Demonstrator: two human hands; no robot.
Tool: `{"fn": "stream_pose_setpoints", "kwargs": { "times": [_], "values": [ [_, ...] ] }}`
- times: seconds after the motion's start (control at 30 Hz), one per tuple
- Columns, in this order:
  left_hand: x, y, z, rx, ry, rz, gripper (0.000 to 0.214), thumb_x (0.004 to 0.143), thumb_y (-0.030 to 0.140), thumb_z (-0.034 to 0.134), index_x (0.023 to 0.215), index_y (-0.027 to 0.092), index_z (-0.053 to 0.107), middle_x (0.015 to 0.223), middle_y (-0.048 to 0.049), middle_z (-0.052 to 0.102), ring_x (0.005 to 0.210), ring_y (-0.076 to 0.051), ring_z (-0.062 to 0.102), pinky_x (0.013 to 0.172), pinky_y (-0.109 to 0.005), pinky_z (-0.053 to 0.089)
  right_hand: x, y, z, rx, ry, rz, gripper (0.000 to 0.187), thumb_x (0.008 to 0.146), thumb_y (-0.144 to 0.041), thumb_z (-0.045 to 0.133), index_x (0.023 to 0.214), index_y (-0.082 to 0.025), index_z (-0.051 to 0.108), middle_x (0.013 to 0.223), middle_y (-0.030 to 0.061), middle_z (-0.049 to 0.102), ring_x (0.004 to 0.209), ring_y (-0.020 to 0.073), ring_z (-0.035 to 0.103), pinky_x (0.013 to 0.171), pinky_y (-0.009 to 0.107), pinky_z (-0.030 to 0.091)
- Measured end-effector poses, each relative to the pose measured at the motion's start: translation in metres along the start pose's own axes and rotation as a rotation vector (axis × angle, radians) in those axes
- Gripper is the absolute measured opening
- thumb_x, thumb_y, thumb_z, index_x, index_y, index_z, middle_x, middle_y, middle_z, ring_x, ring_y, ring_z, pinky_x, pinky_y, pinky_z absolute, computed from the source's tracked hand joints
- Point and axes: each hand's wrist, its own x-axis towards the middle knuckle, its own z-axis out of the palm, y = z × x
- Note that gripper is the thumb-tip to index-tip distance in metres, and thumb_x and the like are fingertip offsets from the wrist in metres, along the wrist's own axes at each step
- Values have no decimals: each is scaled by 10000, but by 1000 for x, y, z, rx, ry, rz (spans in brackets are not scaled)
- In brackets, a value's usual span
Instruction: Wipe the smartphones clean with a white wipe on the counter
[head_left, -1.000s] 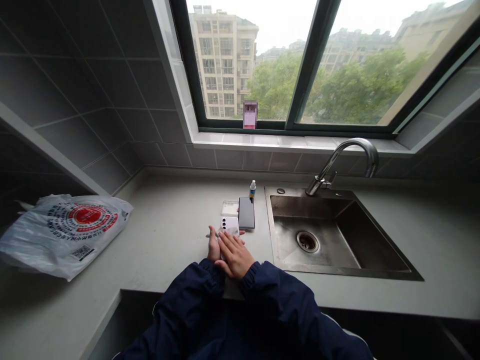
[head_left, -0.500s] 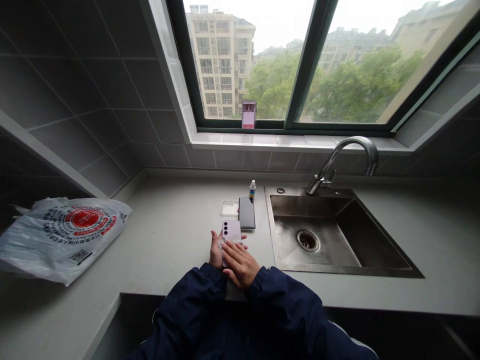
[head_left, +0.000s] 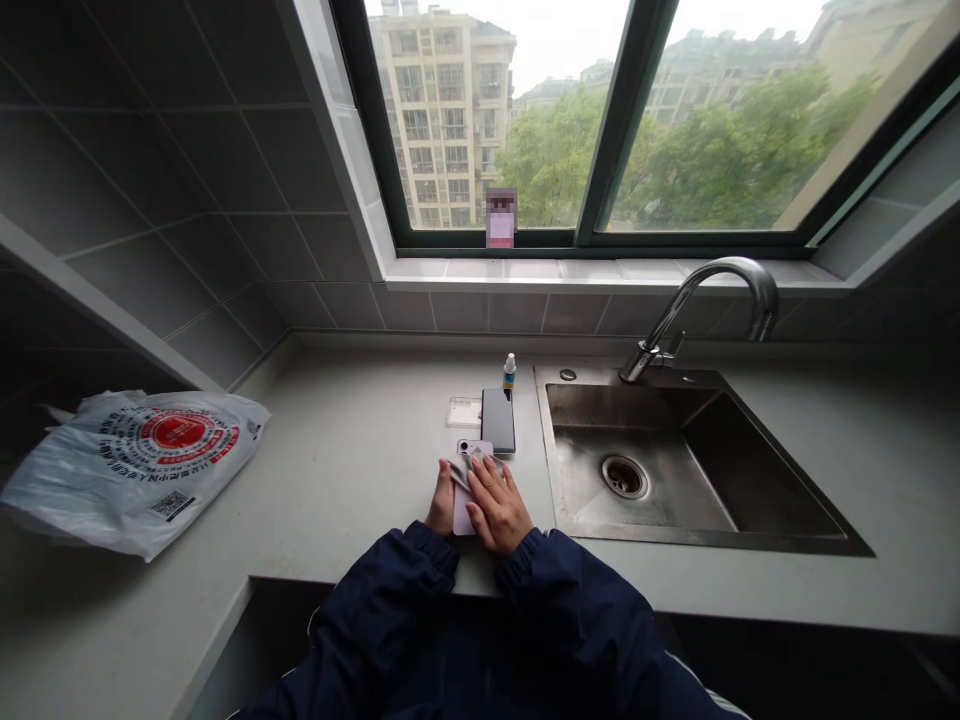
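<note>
My left hand (head_left: 441, 506) is closed around the left side of a pale lilac phone (head_left: 463, 516), whose back with its camera lenses faces up. Across the phone's upper part lies my right hand (head_left: 501, 508), fingers together, pressing a small greyish cloth (head_left: 460, 474) against the back. Part of the cloth sticks out left of the fingers, and the rest is hidden under them. Just beyond the hands, a dark phone or glass panel (head_left: 498, 422) lies on the counter. A clear phone case (head_left: 462, 411) is beside it, and a small white-capped bottle (head_left: 510, 372) stands behind.
To the right, a steel sink (head_left: 546, 450) is set into the pale counter (head_left: 360, 450), with a curved faucet (head_left: 697, 285) behind it. A printed white plastic bag (head_left: 135, 470) lies at the left. A pinkish item (head_left: 501, 228) leans against the window.
My right hand and the cloth have slid up over the phone's back. They now cover part of the camera lenses, and the phone's lower part is exposed. The view has shifted slightly.
</note>
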Motion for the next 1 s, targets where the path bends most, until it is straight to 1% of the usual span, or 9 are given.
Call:
{"fn": "stream_pose_setpoints", "kwargs": {
  "times": [0.17, 0.33, 0.43, 0.6, 0.7, 0.83, 0.93, 1.0],
  "values": [
    [-1, 0, -1, 11, -26, -20, 632, 946, 550, 363, 1396, 116, 451, 1323, -163, 594, 1346, -283, 435, 1169, -439, 266, 0, 0, 0, 23, -4, -9, 505, 956, -228, 418, 1447, -110, 396, 1496, 163, 382, 1444, 301, 230, 1134, 562, 268],
    [-2, 1, -1, 28, 4, 5, 655, 921, 559, 430, 1401, 114, 445, 1313, -172, 598, 1309, -289, 480, 1136, -429, 326, -1, -1, -1, 41, 1, -19, 503, 956, -232, 416, 1447, -124, 401, 1489, 154, 399, 1443, 290, 239, 1127, 557, 295],
    [-5, 1, 4, 32, 23, -4, 650, 915, 551, 451, 1385, 103, 462, 1290, -176, 612, 1288, -290, 503, 1124, -424, 342, -2, -1, -1, 51, 0, -22, 489, 955, -231, 420, 1432, -124, 423, 1484, 151, 408, 1441, 288, 244, 1121, 549, 314],
    [-8, 1, 13, 21, 12, -46, 624, 925, 538, 436, 1375, 107, 470, 1249, -167, 639, 1256, -293, 533, 1110, -452, 355, -3, -1, -2, 71, 2, -23, 468, 953, -223, 421, 1407, -116, 457, 1476, 150, 421, 1440, 288, 247, 1118, 545, 323],
    [-8, 1, 12, 31, 34, -55, 631, 932, 533, 420, 1372, 83, 468, 1229, -180, 647, 1238, -293, 549, 1106, -450, 361, -2, -1, -2, 78, 1, -26, 460, 951, -223, 427, 1394, -107, 474, 1472, 155, 425, 1438, 291, 255, 1114, 540, 333],
    [-6, 0, 8, 36, 45, -44, 653, 921, 529, 450, 1379, 64, 455, 1230, -193, 643, 1239, -292, 549, 1113, -421, 357, -2, -1, -1, 73, -6, -20, 483, 947, -224, 429, 1423, -142, 445, 1481, 135, 419, 1437, 281, 261, 1113, 534, 340],
    [-6, -1, 8, 42, 21, -60, 650, 943, 517, 405, 1400, 56, 430, 1255, -195, 631, 1273, -281, 519, 1132, -405, 328, -2, 2, 1, 50, -7, -11, 500, 946, -223, 428, 1440, -148, 421, 1479, 133, 421, 1433, 287, 269, 1108, 537, 348],
    [-5, -1, 7, 41, -36, -53, 616, 963, 493, 362, 1424, 86, 409, 1302, -179, 606, 1305, -271, 487, 1148, -410, 302, -3, 3, 3, 24, 20, 26, 507, 946, -222, 421, 1444, -129, 413, 1478, 149, 417, 1433, 300, 266, 1096, 539, 361]
  ]
}}
